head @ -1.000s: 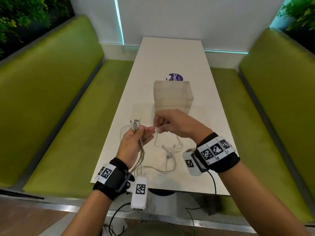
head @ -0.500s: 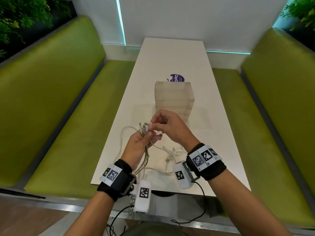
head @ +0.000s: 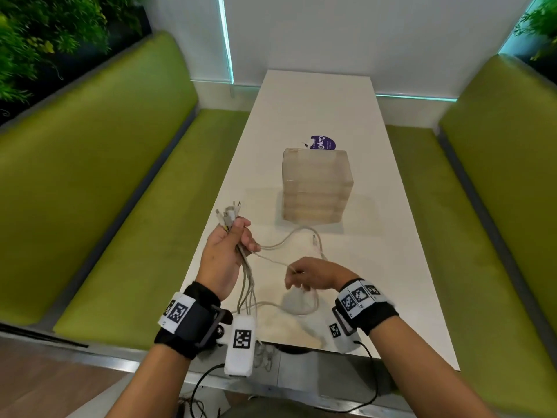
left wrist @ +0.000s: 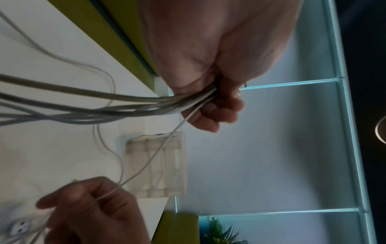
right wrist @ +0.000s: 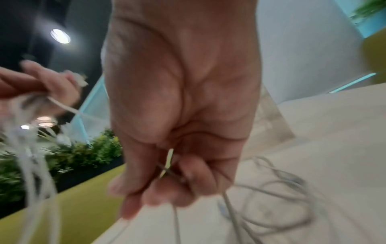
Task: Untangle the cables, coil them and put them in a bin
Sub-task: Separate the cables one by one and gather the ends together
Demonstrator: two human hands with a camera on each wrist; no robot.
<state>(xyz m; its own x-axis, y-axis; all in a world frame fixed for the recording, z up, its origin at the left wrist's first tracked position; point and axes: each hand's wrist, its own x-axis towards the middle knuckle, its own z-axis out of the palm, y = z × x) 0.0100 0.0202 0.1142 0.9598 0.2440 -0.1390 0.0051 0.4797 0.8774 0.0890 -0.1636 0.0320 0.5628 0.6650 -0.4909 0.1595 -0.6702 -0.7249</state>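
My left hand (head: 232,245) is raised above the table's near left edge and grips a bundle of white cables (left wrist: 129,105), their plug ends (head: 229,214) sticking up above the fist. The cables hang down past my left wrist and off the table edge. My right hand (head: 304,276) sits lower and to the right, pinching one thin white cable (left wrist: 150,158) that runs taut from the left fist. More cable loops (head: 301,236) lie on the white table (head: 316,98) between my hands and the translucent bin (head: 316,188).
The bin stands mid-table with a purple sticker (head: 322,143) just behind it. Green benches (head: 90,176) flank the table on both sides. A white wall closes the far end. Black wrist-camera leads hang below the near table edge.
My right hand has drawn back from the left fist, down and toward me, pulling one thin cable out along its length. The left hand has risen slightly with the bundle.
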